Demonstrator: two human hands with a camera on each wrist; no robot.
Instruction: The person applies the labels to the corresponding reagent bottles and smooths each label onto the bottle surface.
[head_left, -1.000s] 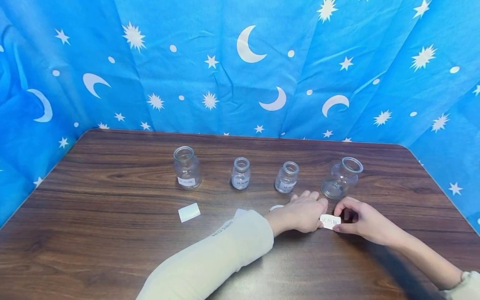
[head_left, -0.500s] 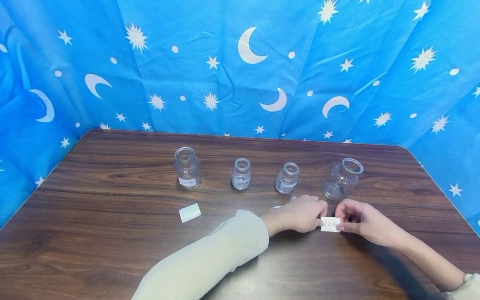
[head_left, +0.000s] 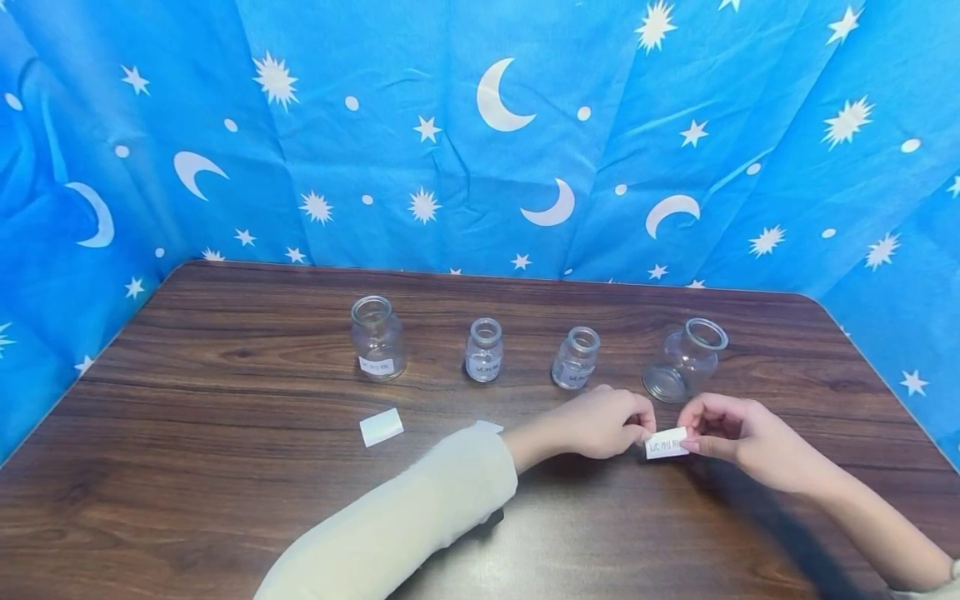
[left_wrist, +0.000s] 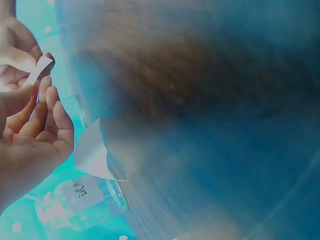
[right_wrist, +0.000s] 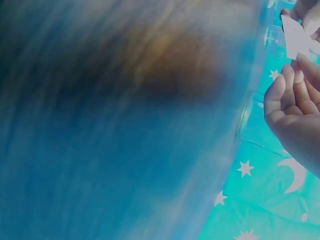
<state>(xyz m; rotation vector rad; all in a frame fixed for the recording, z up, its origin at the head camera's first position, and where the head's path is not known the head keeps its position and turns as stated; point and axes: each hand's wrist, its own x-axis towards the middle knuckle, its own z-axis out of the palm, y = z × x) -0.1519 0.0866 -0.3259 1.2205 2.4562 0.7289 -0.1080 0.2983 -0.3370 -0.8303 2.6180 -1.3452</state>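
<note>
A small white label (head_left: 664,444) with dark printed characters is held up between both hands, above the wooden table. My left hand (head_left: 603,421) pinches its left edge between thumb and fingertips. The right hand (head_left: 738,437) pinches the opposite edge, thumb in front and index finger curled behind. In the left wrist view the label (left_wrist: 41,69) appears as a narrow strip between the hands; in the right wrist view its pale face (right_wrist: 296,39) shows. Just behind the hands stands a larger clear glass jar (head_left: 684,362), with no label on its visible side.
Left of it stand two small labelled jars (head_left: 484,354) (head_left: 574,362) and a larger labelled jar (head_left: 378,346), all open-topped. A white paper slip (head_left: 381,427) lies at front left; another slip (head_left: 489,427) is partly covered by the left sleeve. A blue star-patterned curtain (head_left: 420,100) hangs behind.
The label has turned, its characters going from mirrored to readable, and now tilts up at the right. Left fingers, earlier spread, have drawn in to a pinch; the left forearm has shifted slightly left.
</note>
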